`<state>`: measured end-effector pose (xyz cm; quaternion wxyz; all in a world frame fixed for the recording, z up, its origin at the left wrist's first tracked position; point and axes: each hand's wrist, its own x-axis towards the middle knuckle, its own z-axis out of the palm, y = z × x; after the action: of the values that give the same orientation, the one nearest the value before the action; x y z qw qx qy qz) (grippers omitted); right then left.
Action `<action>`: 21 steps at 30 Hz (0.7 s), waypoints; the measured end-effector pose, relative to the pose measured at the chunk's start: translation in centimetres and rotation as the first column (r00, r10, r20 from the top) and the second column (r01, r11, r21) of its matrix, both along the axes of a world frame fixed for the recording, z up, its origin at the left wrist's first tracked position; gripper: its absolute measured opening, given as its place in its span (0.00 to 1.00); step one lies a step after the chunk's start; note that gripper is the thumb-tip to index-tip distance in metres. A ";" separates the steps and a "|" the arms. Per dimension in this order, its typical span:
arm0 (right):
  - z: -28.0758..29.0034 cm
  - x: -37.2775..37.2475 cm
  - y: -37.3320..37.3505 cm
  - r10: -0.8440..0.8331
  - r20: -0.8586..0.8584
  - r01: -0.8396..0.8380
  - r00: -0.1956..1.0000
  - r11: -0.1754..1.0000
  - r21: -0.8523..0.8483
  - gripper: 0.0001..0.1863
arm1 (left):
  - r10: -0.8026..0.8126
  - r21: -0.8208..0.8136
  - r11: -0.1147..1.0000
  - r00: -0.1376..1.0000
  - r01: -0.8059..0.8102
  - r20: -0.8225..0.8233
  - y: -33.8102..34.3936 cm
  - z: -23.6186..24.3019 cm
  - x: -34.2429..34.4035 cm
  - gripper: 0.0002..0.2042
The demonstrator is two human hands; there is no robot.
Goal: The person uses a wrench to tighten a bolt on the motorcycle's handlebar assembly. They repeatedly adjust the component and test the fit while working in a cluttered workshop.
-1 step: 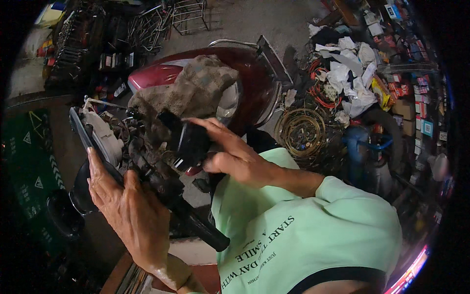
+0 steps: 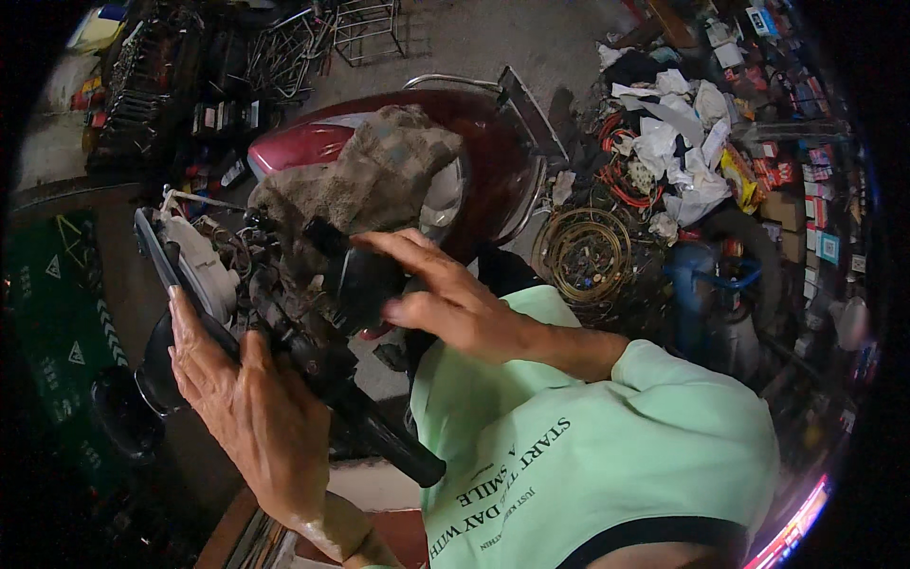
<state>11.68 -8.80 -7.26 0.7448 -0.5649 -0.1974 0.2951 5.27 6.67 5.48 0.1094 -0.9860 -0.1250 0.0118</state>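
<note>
My right hand (image 2: 474, 318) grips a small black plastic part (image 2: 365, 284), with thumb and fingers at its right side. My left hand (image 2: 251, 427) holds the dismantled handlebar assembly (image 2: 199, 261), its long fingers along the dark panel and its thumb by the bar. A black handlebar grip (image 2: 398, 436) slopes down toward my pale green shirt. Wiring and fittings between my hands are partly hidden. A grimy patterned cloth (image 2: 389, 166) lies over the dark red scooter body (image 2: 483, 142) just beyond them.
Coiled hoses (image 2: 583, 251), white rags (image 2: 664, 142) and a blue cylinder (image 2: 692, 284) crowd the right. Small boxes (image 2: 815, 209) line the far right. At the left are a green panel (image 2: 52, 351) and a rack of tools (image 2: 142, 95); metal frames (image 2: 365, 28) stand at the back.
The black part in my right hand has turned slightly, and my right thumb has shifted a little left along it. My left hand looks unchanged.
</note>
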 end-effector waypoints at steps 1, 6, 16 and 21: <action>-0.1 -0.3 0.4 0.000 -0.023 0.000 1.000 1.000 -0.012 0.30 | -0.010 0.019 1.000 1.000 0.010 -0.014 0.0 0.2 0.0 0.08; -1.2 -1.4 2.4 0.099 -0.269 -0.098 0.958 0.995 0.015 0.31 | -0.029 0.046 0.998 0.999 0.030 -0.030 0.2 0.6 -0.1 0.10; -1.5 -1.0 3.4 0.192 -0.648 -0.025 0.737 0.966 0.258 0.24 | -0.064 -0.065 0.996 0.997 0.067 0.048 0.3 0.5 -0.2 0.08; -0.7 -0.8 3.5 0.213 -0.641 -0.011 0.737 0.953 0.304 0.22 | -0.084 -0.073 0.993 0.995 0.088 0.058 0.5 0.3 -0.3 0.10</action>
<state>10.91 -5.34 -7.99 0.8185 -0.2977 0.0081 0.4913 4.99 7.12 5.80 0.0691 -0.9939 -0.0847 -0.0152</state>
